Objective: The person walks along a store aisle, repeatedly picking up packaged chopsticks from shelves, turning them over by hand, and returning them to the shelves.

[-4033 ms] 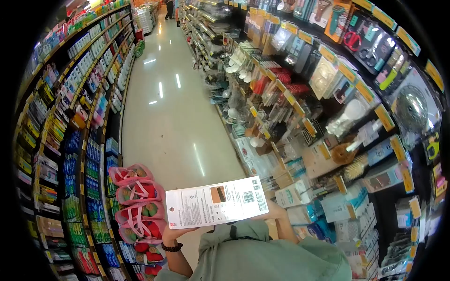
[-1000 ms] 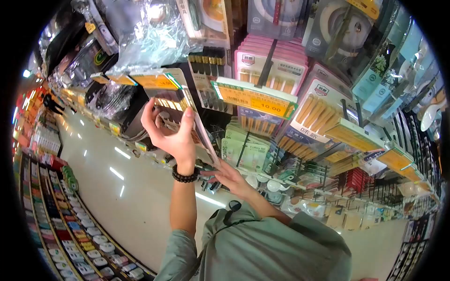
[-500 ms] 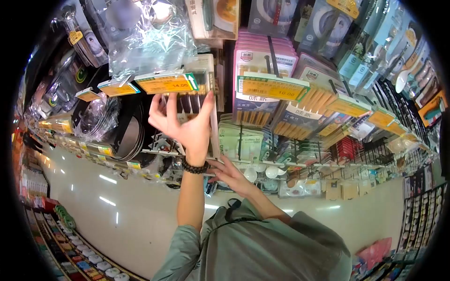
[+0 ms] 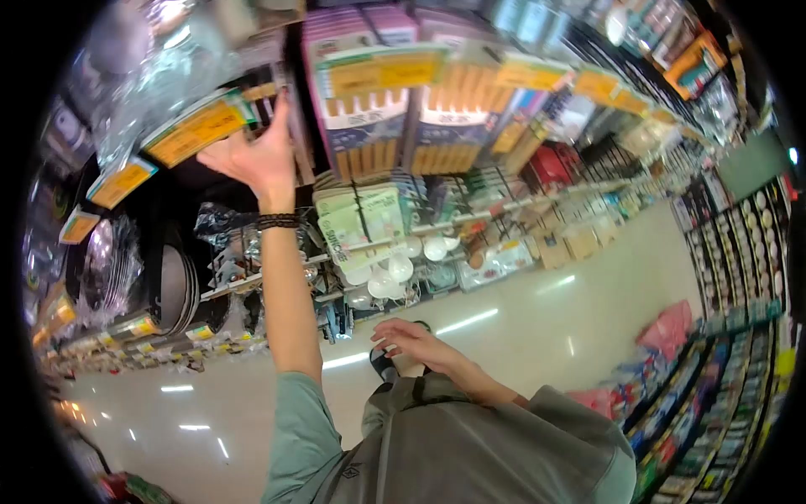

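Observation:
My left hand [image 4: 256, 160], with a dark bead bracelet at the wrist, is raised to the rack beside an orange price tag [image 4: 197, 130]. Its thumb lies against the edge of a hanging package [image 4: 298, 139]; some of the fingers are behind the tag, and their grip is blurred. Lower down, my right hand [image 4: 416, 343] is over the floor, empty, with its fingers apart. To the right of my left hand hang packs of chopsticks [image 4: 365, 126] and a green cutlery pack [image 4: 361, 223].
White ladles [image 4: 390, 273] hang low on the rack. Pans [image 4: 175, 286] stand at the left on a shelf. The pale aisle floor [image 4: 520, 319] runs below. At the right are shelves of goods [image 4: 747, 260] and pink bags [image 4: 667, 328].
The view has turned right. My left hand stays up at the rack by the price tag. My right hand has moved away from the rack and package, down over the floor.

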Motion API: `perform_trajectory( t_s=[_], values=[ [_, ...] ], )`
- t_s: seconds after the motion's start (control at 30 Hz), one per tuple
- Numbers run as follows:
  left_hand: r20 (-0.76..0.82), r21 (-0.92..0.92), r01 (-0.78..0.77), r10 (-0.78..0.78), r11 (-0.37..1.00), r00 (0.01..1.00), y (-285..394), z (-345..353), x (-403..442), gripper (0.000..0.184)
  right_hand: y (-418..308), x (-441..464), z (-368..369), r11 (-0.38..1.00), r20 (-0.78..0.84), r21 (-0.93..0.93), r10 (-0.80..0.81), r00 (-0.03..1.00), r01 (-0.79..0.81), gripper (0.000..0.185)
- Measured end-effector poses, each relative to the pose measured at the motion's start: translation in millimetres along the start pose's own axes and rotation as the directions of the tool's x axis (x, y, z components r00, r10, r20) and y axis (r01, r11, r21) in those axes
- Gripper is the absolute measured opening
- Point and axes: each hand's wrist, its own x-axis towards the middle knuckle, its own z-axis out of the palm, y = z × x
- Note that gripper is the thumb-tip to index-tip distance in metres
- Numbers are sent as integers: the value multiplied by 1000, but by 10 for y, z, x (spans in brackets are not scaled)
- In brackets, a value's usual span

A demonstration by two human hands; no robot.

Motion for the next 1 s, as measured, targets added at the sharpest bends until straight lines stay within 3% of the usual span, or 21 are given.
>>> perform_trajectory(
  t_s=[0.03, 0.1, 0.23, 0.3, 0.37, 0.4, 0.43, 0.5, 0.57, 0.6, 0.67, 0.7, 0.77, 0.8, 0.9, 1.0],
  values=[
    [-74, 58, -78, 82, 995, 994, -15, 29, 8, 63, 51, -44, -31, 1000, -14, 15, 1, 1000, -1, 29],
    [68, 86, -10, 4, 996, 998, 50, -103, -31, 65, 124, -125, -109, 999, -57, 26, -21, 998, 22, 28],
    [159, -182, 41, -12, 982, 987, 247, -530, -375, 50, 55, -387, -239, 987, -184, 95, -113, 976, 132, 26],
    [272, -147, 165, -120, 975, 955, 405, -851, -905, 44, 77, -564, -353, 969, -237, 144, -165, 957, 203, 29],
    [458, -279, 177, -31, 944, 888, 762, -1295, -1476, 47, 258, -727, -561, 962, -284, 99, -219, 934, 256, 32],
    [576, -337, 331, -85, 882, 813, 928, -1520, -1885, 50, 322, -833, -682, 957, -305, 70, -248, 920, 281, 33],
    [688, -364, 480, -117, 798, 716, 1109, -1757, -2311, 52, 360, -994, -795, 944, -306, 162, -229, 924, 288, 34],
    [878, -314, 650, -49, 692, 476, 1510, -2200, -2968, 57, 409, -1315, -1032, 891, -299, 337, -205, 932, 304, 36],
    [931, -315, 481, 168, 818, 325, 1926, -2574, -3340, 59, 450, -1664, -1244, 906, -396, 219, -257, 882, 363, 36],
    [974, -222, 602, 142, 767, 179, 2106, -2758, -3493, 60, 478, -1847, -1328, 910, -439, 162, -279, 854, 381, 36],
    [983, 11, 762, 132, 647, -126, 2442, -3022, -3735, 63, 520, -2296, -1540, 852, -418, 317, -270, 868, 417, 37],
    [976, 26, 776, 152, 630, -157, 2613, -3085, -3800, 63, 544, -2490, -1655, 812, -406, 390, -272, 873, 434, 38],
    [955, 71, 797, 191, 599, -228, 2915, -3237, -3952, 64, 707, -2798, -1875, 808, -509, 266, -345, 789, 525, 39],
    [951, -72, 697, 259, 714, -166, 3045, -3282, -4018, 59, 792, -2965, -1934, 804, -556, 207, -372, 743, 557, 40],
    [914, -60, 728, 332, 683, -235, 3557, -3351, -4050, 55, 873, -3509, -2195, 770, -530, 314, -344, 775, 556, 34],
    [877, 108, 812, 330, 574, -350, 4028, -3389, -4113, 50, 1013, -3827, -2440, 773, -604, 171, -408, 685, 611, 34]
  ],
)
